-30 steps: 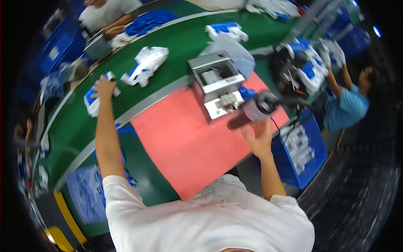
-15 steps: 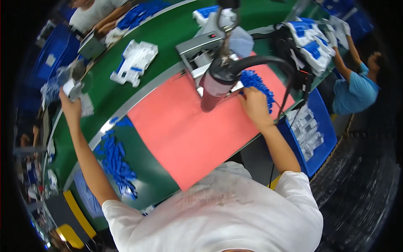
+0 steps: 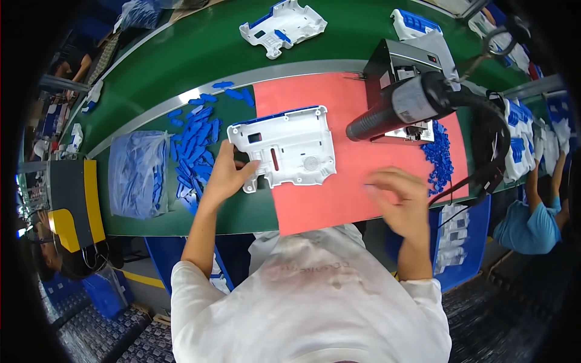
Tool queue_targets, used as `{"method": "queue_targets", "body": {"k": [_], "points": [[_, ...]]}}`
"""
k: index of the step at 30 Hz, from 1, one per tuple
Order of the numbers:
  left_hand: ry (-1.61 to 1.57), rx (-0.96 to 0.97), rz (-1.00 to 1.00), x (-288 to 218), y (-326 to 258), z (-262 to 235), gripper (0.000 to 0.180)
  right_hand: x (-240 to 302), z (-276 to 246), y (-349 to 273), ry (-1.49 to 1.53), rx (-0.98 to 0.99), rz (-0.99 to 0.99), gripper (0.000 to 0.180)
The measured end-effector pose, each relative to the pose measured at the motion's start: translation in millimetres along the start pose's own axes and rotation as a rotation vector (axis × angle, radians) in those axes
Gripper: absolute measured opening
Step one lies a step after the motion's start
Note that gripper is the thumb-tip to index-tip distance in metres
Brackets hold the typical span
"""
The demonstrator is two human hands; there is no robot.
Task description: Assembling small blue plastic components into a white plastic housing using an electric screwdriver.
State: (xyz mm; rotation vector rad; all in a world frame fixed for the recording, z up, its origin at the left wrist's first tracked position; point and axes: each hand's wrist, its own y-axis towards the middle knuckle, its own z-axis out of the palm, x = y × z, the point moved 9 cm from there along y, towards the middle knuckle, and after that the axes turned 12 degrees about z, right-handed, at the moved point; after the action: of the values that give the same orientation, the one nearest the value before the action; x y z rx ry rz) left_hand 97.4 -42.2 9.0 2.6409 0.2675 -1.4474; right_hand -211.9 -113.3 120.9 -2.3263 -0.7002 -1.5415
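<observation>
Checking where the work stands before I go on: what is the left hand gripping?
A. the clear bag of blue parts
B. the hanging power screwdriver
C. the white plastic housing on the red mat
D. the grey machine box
C: the left hand closes on the left edge of the white plastic housing, which lies on the red mat.

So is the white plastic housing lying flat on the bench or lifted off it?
Apparently flat: the white plastic housing rests across the red mat, left hand holding its edge.

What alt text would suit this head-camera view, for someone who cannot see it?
A person's left hand grips a white plastic housing lying on a red mat, while the right hand hovers blurred over the mat. Small blue parts lie piled to the left.
</observation>
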Motion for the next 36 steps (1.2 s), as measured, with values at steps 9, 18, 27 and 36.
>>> {"method": "queue_targets", "body": {"k": [9,18,27,36], "points": [[0.359,-0.252,0.378,-37,54,-98,0.024,-8,134,85,-0.123,0.260,-0.045,0.015],[0.880,0.096,0.720,-20,128,-24,0.039,-7,167,84,-0.487,0.298,-0.095,0.025],[0.799,0.209,0.697,-30,132,-37,0.014,-1,143,29,-0.697,0.335,-0.348,0.031],[-0.233,0.018,0.365,-69,61,-55,0.018,-19,110,22,-0.608,0.092,-0.154,0.025]]}}
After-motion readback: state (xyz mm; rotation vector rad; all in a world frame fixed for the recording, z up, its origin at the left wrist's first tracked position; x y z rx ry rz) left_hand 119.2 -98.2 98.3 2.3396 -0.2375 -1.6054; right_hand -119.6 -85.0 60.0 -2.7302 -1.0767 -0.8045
